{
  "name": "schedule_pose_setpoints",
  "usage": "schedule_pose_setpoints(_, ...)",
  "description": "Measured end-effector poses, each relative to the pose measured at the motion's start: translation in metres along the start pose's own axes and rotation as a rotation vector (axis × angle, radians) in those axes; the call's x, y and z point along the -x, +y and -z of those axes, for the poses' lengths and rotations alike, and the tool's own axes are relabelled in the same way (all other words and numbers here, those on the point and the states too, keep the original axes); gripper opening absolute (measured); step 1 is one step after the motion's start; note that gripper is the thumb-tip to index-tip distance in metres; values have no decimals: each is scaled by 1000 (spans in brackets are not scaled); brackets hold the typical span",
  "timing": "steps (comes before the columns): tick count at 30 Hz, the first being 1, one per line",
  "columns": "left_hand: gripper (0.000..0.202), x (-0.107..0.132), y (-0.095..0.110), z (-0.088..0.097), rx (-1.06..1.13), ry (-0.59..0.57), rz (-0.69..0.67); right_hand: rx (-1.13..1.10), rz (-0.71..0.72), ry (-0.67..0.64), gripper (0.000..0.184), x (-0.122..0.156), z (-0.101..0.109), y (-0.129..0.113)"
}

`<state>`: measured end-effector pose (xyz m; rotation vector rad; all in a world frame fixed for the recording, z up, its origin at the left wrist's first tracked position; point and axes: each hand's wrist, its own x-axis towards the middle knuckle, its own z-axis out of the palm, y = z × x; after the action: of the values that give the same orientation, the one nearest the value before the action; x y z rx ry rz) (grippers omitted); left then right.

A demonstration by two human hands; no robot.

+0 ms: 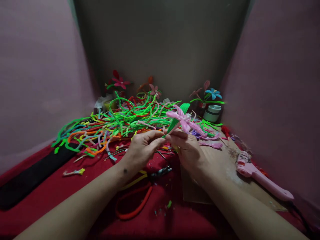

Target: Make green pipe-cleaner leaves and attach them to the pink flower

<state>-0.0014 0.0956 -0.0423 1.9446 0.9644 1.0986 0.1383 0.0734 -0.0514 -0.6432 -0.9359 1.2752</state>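
A pink pipe-cleaner flower (pixel 184 118) with green leaves (pixel 172 126) is held up over the middle of the table. My left hand (pixel 143 146) pinches the lower end of the green part between thumb and fingers. Close beside it, my right hand (pixel 186 146) is closed around the flower's base, just under the petals. The two hands almost touch, and the stem between them is mostly hidden by fingers. Behind the hands lies a big heap of coloured pipe cleaners (pixel 132 116), mostly green.
Below the hands are pliers (pixel 140 186) with red and yellow handles on the red cloth (pixel 100 206). To the right, a pink hot glue gun (pixel 262 180) rests on cardboard (pixel 197 193). A black strip (pixel 37 176) lies left. Finished flowers (pixel 214 93) and a lidded jar (pixel 212 113) stand behind.
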Motion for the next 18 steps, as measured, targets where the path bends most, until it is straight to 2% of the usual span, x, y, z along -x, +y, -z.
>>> schedule_pose_setpoints(2, 18, 2, -2, -4, -148, 97, -139, 5, 1, 67, 9, 2, -3, 1)
schedule_pose_setpoints(4, 16, 3, -6, -7, -234, 100, -246, 11, -14, 99, 11, 3, -4, 4)
schedule_pose_setpoints(6, 15, 5, -7, -9, -228, 76, -272, 4, -15, 104, 12, 3, -4, 6)
schedule_pose_setpoints(8, 14, 5, -5, -8, -141, 63, -211, -5, -2, 75, 12, 3, -3, 9)
schedule_pose_setpoints(10, 13, 3, -2, -7, 15, 30, -56, -3, -7, 20, 13, 2, -2, 9)
schedule_pose_setpoints(13, 13, 0, 0, -3, 323, -109, 194, 31, -36, -106, 16, 0, 2, 6)
schedule_pose_setpoints(15, 14, -2, -1, -1, 498, -188, 263, 77, -29, -181, 18, -2, 5, 3)
schedule_pose_setpoints(18, 16, -2, -4, -1, 689, -249, 291, 135, -50, -244, 19, -5, 12, -3)
